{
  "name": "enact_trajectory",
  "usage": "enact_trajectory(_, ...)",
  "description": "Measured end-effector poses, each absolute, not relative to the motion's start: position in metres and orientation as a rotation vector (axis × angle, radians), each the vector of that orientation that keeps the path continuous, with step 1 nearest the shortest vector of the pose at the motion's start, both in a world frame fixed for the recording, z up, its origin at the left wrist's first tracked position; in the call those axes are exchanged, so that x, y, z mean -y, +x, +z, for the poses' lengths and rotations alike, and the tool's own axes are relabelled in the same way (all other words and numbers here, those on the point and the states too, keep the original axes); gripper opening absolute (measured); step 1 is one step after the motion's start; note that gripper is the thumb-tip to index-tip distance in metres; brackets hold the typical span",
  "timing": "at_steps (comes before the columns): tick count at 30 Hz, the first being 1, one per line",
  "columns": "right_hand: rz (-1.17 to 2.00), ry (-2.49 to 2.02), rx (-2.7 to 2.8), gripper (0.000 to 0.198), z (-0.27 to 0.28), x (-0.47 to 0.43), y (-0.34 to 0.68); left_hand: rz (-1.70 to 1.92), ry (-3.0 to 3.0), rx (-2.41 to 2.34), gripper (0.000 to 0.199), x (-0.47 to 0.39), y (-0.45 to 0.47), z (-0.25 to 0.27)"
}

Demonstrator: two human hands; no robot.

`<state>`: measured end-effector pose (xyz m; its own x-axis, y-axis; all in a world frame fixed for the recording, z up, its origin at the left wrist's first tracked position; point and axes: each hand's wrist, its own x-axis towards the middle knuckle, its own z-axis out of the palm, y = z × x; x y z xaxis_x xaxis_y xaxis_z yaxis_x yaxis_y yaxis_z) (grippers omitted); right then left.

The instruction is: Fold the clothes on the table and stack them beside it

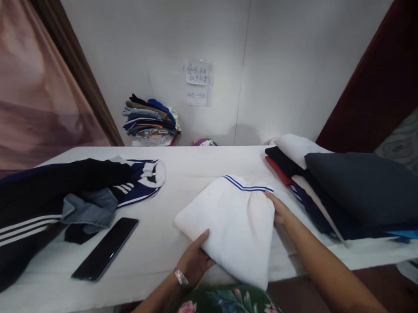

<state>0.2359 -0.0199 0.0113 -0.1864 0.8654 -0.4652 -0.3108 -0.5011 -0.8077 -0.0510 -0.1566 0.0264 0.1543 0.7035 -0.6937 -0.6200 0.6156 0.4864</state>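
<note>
A folded white garment (234, 222) with two blue stripes along its far edge is tilted up between my hands at the front of the table. My left hand (195, 262) is closed on its near left edge, thumb on top and fingers underneath. At the far right corner, by the stripes, my right hand (278, 208) grips the cloth; most of its fingers are hidden behind the fabric. The garment's near tip hangs by the table's front edge, close to my green floral top (230, 307).
Dark clothes (55, 186) with white stripes lie loosely at left, beside a black phone (106, 249). A pile of folded clothes (360, 191) stands at right. Beyond the white table (195, 163) are another clothes stack (150, 119) and a wall with paper notes (198, 82).
</note>
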Motion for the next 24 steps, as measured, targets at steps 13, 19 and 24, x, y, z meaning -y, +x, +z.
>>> enact_trajectory(13, 1.503, -0.929, 0.887, 0.037, 0.062, 0.0, 0.226, 1.124, 0.207, -1.203, 0.011, 0.127, -0.052, 0.052)
enact_trajectory(19, 1.277, -0.824, 0.962, 0.033, 0.135, -0.023, 0.252, 1.205, 0.474, -1.047, 0.025, 0.073, -0.041, 0.101)
enact_trajectory(24, 0.997, -0.772, 0.981, 0.028, 0.203, -0.055, 0.307, 1.227, 0.793, -0.804, 0.034, -0.007, 0.002, 0.161)
